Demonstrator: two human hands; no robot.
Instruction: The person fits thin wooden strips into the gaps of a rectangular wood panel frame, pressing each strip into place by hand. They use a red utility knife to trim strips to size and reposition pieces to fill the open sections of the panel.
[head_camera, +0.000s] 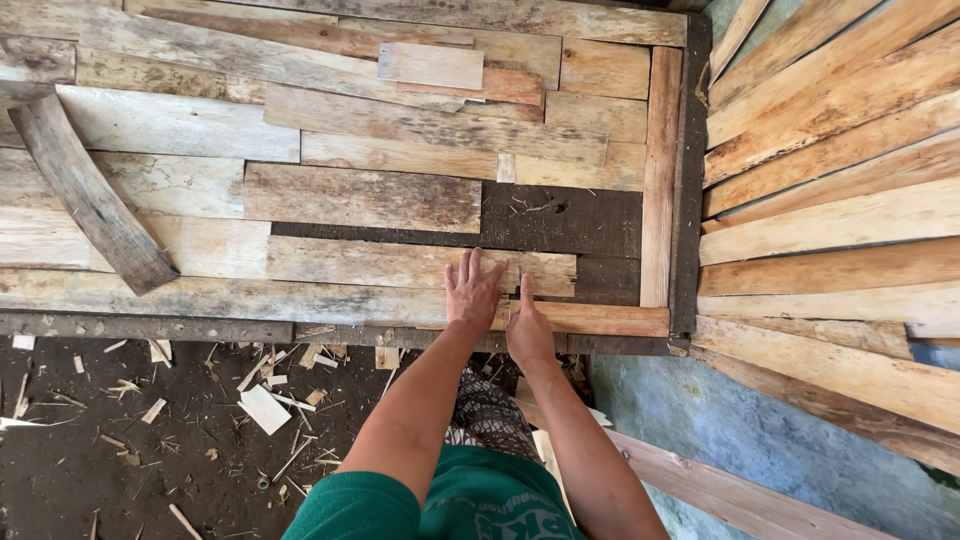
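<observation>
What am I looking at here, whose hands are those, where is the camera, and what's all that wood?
This is one picture from a camera worn on a person's head, looking down at their own two bare hands. There is no machine.

The left hand lies flat, fingers spread, on a pale plank. The right hand presses beside it, at the end of a reddish strip. Neither hand grips anything; both just press on the wood.

The surface is a panel made of many old boards fitted side by side, with a dark gap not yet filled. A curved grey plank lies loose on the left, and a small pale offcut rests near the top.

On the right is a stack of fresh planks. Below, wood chips litter the dark ground.
</observation>
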